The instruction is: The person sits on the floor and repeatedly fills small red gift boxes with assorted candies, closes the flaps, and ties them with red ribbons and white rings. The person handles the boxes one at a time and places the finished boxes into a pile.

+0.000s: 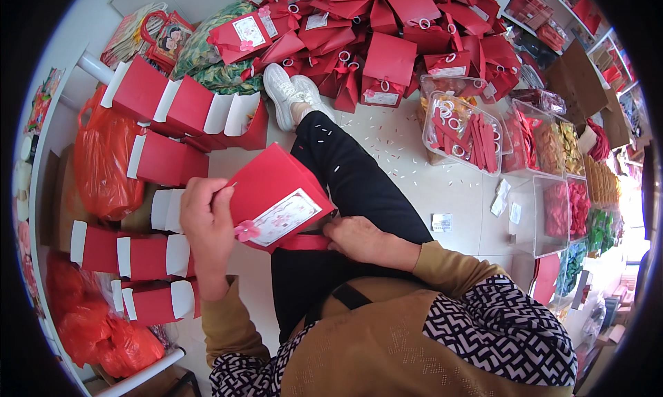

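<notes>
My left hand [208, 226] pinches the upper left edge of a red paper gift box [274, 184] above my lap. A white label [279, 217] with a floral print and a pink flower [247, 231] decorate the side facing me. From the box's lower edge a red ribbon [305, 242] runs across to my right hand [357, 240]. The fingers of that hand are closed on the ribbon's end, close to the box's right corner; the fingertips are partly hidden.
Finished-looking red boxes [388, 60] are heaped ahead of my shoes [290, 91]. Open red boxes [145, 254] with white flaps stand at left, beside orange plastic bags [106, 159]. At right, a clear bin [463, 138] holds red strips and white rings. Paper slips [442, 222] lie on the floor.
</notes>
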Demonstrator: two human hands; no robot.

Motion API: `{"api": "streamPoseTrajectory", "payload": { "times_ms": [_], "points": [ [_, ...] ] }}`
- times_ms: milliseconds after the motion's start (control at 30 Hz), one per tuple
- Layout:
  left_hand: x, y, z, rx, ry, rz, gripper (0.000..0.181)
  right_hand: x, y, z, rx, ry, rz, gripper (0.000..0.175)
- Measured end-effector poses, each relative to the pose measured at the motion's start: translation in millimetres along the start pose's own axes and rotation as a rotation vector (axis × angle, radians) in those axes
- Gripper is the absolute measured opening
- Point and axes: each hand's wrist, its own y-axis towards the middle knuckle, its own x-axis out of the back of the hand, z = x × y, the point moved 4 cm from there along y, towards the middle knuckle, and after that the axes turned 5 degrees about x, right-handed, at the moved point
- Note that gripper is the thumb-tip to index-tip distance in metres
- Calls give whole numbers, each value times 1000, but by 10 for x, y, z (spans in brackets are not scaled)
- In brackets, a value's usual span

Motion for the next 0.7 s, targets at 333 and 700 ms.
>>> {"api": "streamPoseTrajectory", "payload": {
  "times_ms": [333, 700],
  "points": [
    [-157, -66, 93, 68, -23, -24, 5, 176, -194, 45, 57, 326, -166, 10],
    [-136, -65, 98, 41, 9, -58, 7, -32, -184, 47, 47, 68, -232, 22]
  ]
}}
